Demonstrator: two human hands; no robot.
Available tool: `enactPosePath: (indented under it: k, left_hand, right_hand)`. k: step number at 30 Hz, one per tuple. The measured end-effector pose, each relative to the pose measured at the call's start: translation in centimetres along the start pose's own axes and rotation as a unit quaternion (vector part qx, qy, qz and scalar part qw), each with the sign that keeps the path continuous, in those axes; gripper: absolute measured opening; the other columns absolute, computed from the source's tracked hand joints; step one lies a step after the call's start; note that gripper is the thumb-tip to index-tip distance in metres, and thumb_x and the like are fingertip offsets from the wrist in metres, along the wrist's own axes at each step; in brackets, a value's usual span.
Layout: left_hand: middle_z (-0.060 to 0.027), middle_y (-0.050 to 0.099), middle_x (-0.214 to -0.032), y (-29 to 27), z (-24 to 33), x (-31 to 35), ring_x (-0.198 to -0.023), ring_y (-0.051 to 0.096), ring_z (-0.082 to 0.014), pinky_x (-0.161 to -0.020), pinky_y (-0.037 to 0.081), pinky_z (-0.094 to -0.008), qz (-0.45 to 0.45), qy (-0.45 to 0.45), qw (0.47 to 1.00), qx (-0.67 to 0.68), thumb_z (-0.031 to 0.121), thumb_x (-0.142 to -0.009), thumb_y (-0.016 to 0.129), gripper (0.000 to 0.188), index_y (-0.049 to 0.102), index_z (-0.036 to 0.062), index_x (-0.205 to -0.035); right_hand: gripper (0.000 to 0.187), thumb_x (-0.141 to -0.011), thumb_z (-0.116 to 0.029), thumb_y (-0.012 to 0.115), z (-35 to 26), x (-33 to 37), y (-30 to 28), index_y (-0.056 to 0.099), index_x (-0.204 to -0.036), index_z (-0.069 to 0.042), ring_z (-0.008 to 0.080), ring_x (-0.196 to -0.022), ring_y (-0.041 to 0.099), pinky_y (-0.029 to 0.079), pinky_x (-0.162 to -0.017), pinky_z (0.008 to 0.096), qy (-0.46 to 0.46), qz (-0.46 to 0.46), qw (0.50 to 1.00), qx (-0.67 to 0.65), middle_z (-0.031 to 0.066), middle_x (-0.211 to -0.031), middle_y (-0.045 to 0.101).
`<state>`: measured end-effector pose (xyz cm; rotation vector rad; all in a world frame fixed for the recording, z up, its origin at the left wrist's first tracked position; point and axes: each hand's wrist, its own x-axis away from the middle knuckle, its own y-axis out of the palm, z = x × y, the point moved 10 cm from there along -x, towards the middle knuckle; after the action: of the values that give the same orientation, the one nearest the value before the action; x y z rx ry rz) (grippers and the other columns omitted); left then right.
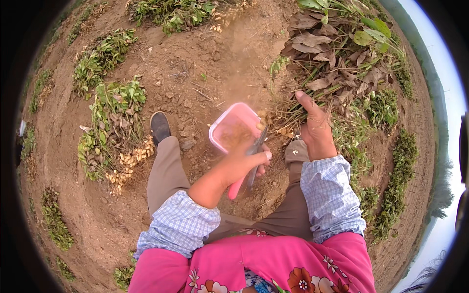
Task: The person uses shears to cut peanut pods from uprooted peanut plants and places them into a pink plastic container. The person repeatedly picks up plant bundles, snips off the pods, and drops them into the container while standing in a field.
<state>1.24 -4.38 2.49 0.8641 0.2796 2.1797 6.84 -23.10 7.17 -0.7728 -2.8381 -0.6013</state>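
Note:
My left hand (pixel 242 163) is closed around a dark-bladed tool (pixel 258 141) with a pink handle (pixel 236 187); it looks like shears. The blades point away from me, beside the right wall of a pink plastic tub (pixel 219 120). Inside the tub the contents are blurred by dust. My right hand (pixel 316 124), thumb raised, is closed at the root end of a bunch of peanut plants (pixel 312 73) with green and withered brown leaves. Peanut pods (pixel 281 128) hang at the roots between the tub and my right hand. Its fingers are partly hidden.
A heap of peanut plants (pixel 115 110) with pods (pixel 129 163) lies left of my dark shoe (pixel 159 128). More plant heaps (pixel 171 13) lie ahead, and a green row (pixel 398 178) runs along the right. The ground is bare brown soil (pixel 185 73) with stalks and clods.

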Motion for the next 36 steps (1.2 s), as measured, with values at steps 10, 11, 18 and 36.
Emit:
enactPosePath:
  k: [10,11,18,36]
  left_hand:
    - [-0.0017,0.058,-0.073,-1.5,0.8,-0.3,-0.058,0.058,-0.0107,-0.057,0.049,-0.0258,0.118,0.011,0.980,-0.160,0.022,-0.087,0.064,0.024,0.057,0.0022,-0.100]
    - [-0.0018,0.058,-0.074,-1.7,0.6,-0.3,-0.058,0.057,-0.0106,-0.057,0.049,-0.0258,0.123,0.007,0.982,-0.140,0.021,-0.087,0.064,0.023,0.057,0.0022,-0.099]
    - [-0.0052,0.057,-0.070,-2.5,0.1,-1.9,-0.052,0.057,-0.0140,-0.050,0.048,-0.0289,0.139,0.106,0.972,-0.154,0.021,-0.088,0.060,0.026,0.053,0.0002,-0.101]
    - [-0.0046,0.056,-0.071,-2.0,-2.4,-2.4,-0.053,0.053,-0.0121,-0.050,0.047,-0.0285,0.108,-0.030,0.993,-0.037,0.016,-0.089,0.057,0.015,0.053,0.0033,-0.096]
  right_hand:
    - [0.028,-0.080,-0.014,0.075,0.6,0.1,0.2,0.067,-0.102,0.001,0.0192,-0.094,0.063,0.050,-0.084,0.0335,0.011,0.015,1.000,0.006,0.0080,-0.101,0.067]
    - [0.028,-0.080,-0.014,0.075,0.3,0.3,0.3,0.067,-0.103,0.001,0.0193,-0.094,0.063,0.051,-0.084,0.0335,0.003,0.025,1.000,0.012,0.0081,-0.102,0.067]
    - [0.035,-0.077,-0.013,0.077,1.3,-0.5,-0.2,0.062,-0.104,0.003,0.0156,-0.089,0.060,0.048,-0.082,0.0317,-0.012,0.017,1.000,0.008,0.0068,-0.101,0.063]
    - [0.049,-0.078,-0.012,0.076,1.1,0.4,1.6,0.054,-0.118,0.002,0.0185,-0.100,0.055,0.043,-0.091,0.0329,-0.073,-0.017,0.987,0.139,0.0077,-0.112,0.060]
